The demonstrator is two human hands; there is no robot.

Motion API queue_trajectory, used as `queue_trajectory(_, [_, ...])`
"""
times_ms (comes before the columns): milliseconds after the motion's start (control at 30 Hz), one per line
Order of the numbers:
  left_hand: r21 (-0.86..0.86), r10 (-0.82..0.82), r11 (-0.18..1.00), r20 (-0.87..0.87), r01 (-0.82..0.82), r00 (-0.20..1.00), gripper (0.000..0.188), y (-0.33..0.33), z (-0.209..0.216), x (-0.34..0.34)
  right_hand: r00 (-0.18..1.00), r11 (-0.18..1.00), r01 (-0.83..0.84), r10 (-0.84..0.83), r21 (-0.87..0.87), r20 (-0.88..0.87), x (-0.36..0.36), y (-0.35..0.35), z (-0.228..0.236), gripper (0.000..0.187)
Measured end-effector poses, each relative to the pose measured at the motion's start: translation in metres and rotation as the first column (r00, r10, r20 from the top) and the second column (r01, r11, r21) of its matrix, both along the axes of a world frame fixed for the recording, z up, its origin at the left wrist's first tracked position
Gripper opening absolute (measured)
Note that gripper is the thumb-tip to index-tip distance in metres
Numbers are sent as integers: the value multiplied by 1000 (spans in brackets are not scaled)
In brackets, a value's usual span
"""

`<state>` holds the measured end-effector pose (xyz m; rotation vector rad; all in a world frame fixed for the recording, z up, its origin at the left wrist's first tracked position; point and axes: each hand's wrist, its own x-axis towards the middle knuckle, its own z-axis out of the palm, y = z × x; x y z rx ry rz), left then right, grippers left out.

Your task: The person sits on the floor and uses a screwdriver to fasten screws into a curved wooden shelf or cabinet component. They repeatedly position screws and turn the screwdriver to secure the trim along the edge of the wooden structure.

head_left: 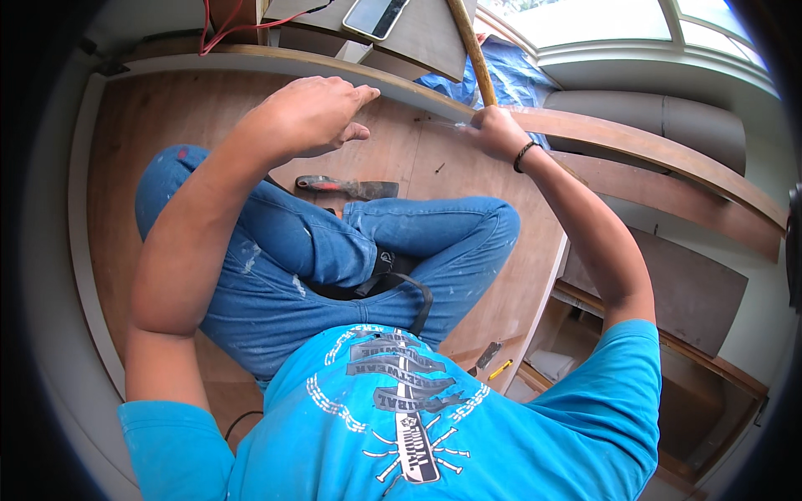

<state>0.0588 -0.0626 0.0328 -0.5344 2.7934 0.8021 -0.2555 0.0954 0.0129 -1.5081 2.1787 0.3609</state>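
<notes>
My left hand (pixel 322 117) hovers over the far part of the plywood floor (pixel 384 150), holding nothing, its fingers stretched forward and the thumb apart. My right hand (pixel 499 134), with a dark braided band at the wrist, is closed at the lower end of a long, pale wooden stick (pixel 473 52) that slants up and away. By its fingertips shows a thin, partly clear piece (pixel 451 124), too blurred to name. A putty knife (pixel 351 187) with a grey and red handle lies on the plywood, just beyond my crossed legs in blue jeans.
Past the far rail (pixel 334 67), a phone (pixel 376 17) lies on a brown board, with a red cable (pixel 219 35) to its left. A blue tarp (pixel 510 71) and curved wooden slats (pixel 652 138) are at the right. A yellow cutter (pixel 501 369) lies by my right hip.
</notes>
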Motion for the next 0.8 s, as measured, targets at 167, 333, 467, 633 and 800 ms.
queue_trajectory(167, [-12,14,1000,0,-14,1000,61,1,-4,-3,663,739,590,-673,325,327,-20,-17,11,28])
queue_trajectory(333, [10,-25,1000,48,24,999,62,-1,-5,0,967,953,-255,253,-162,-31,9,8,21,20])
queue_trajectory(467, [-33,-2,999,-18,2,1000,61,0,-5,2,801,835,-550,520,-22,-297,-2,11,16,18])
queue_trajectory(633, [-24,-7,1000,8,7,1000,62,-1,-2,1,947,952,301,-306,58,99,12,-13,13,29])
queue_trajectory(800, [2,-4,1000,50,4,999,62,1,-3,-4,701,772,543,-633,329,328,-19,-7,12,38])
